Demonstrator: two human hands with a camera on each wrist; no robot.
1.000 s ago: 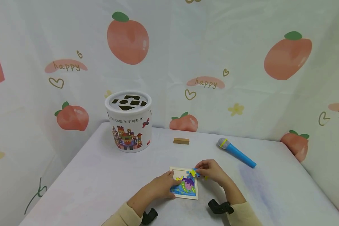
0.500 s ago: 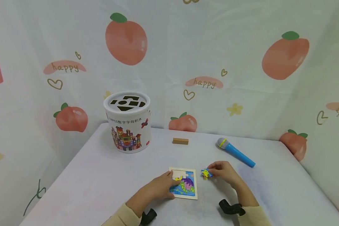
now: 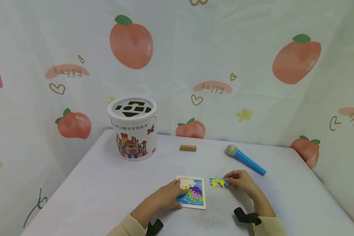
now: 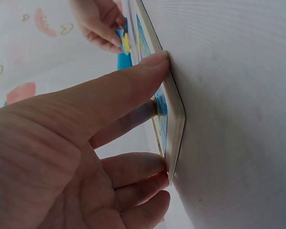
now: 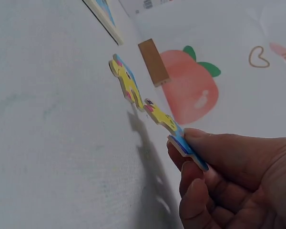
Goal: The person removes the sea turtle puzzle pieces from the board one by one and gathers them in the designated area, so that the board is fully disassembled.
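A small square jigsaw puzzle tray (image 3: 205,196) with a light wooden border lies on the table, part-filled with blue, purple and green picture pieces. Bare wood shows at its upper left. My left hand (image 3: 167,195) holds the tray by its left side, thumb at the near edge and fingertips on the border and pieces. Right of the tray, my right hand (image 3: 242,182) pinches a blue and yellow puzzle piece (image 5: 164,121) between thumb and fingers. A second yellow and blue puzzle piece (image 5: 126,82) sits just left of the held one, their ends close together.
Behind the tray lies a brown wooden block (image 3: 187,148). A blue toy microphone (image 3: 246,160) is at the back right. A white block bucket (image 3: 132,131) with cut-out lid holes stands at the back left, before a peach-printed cloth (image 3: 165,49).
My right hand has moved right from the tray's upper right corner with the puzzle piece, uncovering the second piece beside it. My left hand has stayed on the tray.
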